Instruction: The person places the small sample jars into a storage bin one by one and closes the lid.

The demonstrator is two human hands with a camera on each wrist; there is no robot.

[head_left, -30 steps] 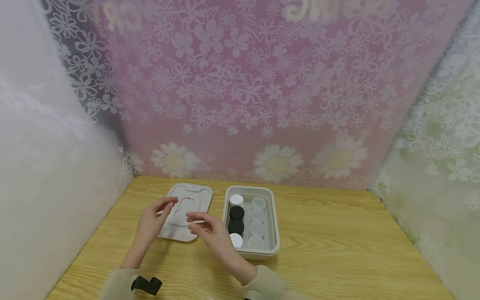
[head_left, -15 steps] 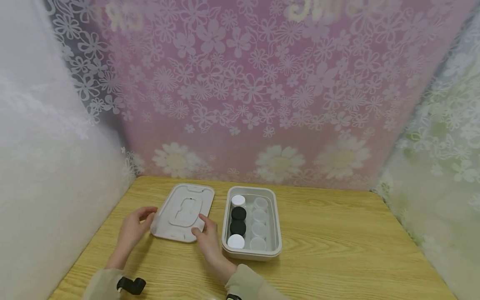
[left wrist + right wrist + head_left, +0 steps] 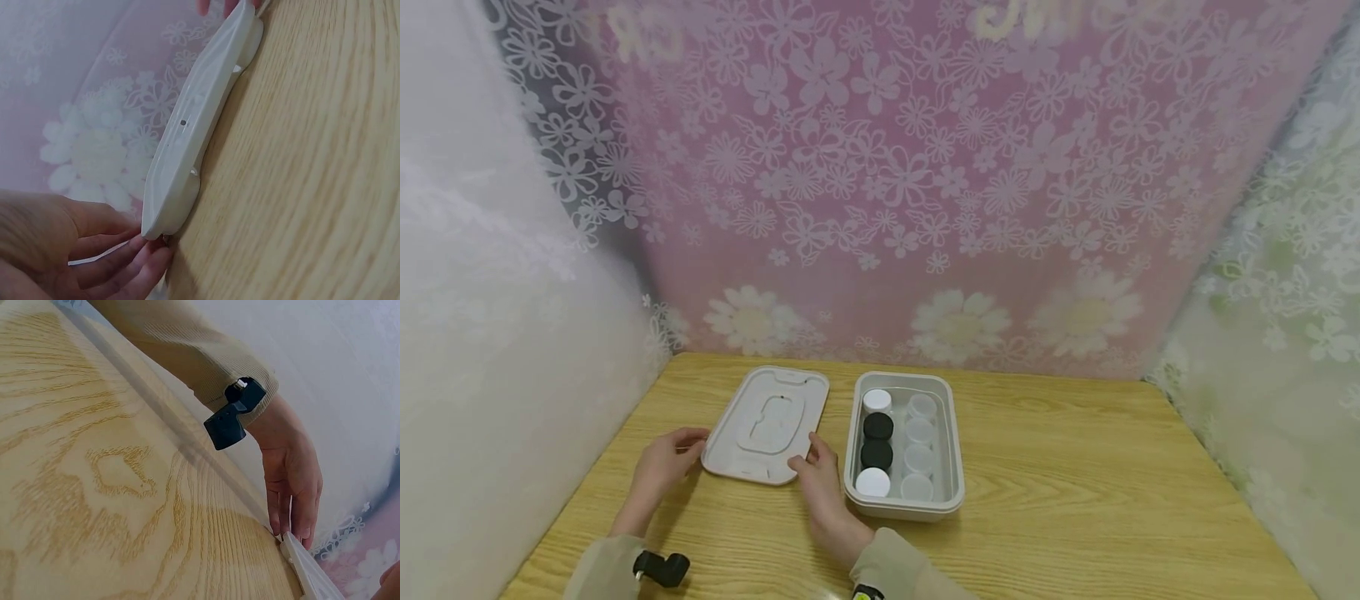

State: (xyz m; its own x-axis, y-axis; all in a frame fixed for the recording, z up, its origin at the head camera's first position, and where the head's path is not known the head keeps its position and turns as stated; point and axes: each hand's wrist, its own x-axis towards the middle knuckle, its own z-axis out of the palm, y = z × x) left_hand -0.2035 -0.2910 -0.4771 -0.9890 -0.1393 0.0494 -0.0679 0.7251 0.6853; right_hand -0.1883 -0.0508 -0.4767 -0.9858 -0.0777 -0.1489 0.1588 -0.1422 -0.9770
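A pale plastic lid lies on the table, a rounded rectangular outline moulded in its middle. My left hand is at its near left corner; in the left wrist view the thumb meets the rim and the other fingers reach beneath it. My right hand holds the near right edge between thumb and fingers. Only a bit of that hand shows in the right wrist view, at the bottom right. Right of the lid stands a pale plastic box, holding white-topped jars, black round-topped jars and several translucent round containers.
The wood-grain table stretches off to the right of the box. A pink flowered curtain hangs behind, with pale sheets at both sides. A black strap device sits on my left sleeve.
Both hands were raised over the lid a second ago. They have come down and left to its near corners, then settled on the edges. Lid and box have hardly moved.
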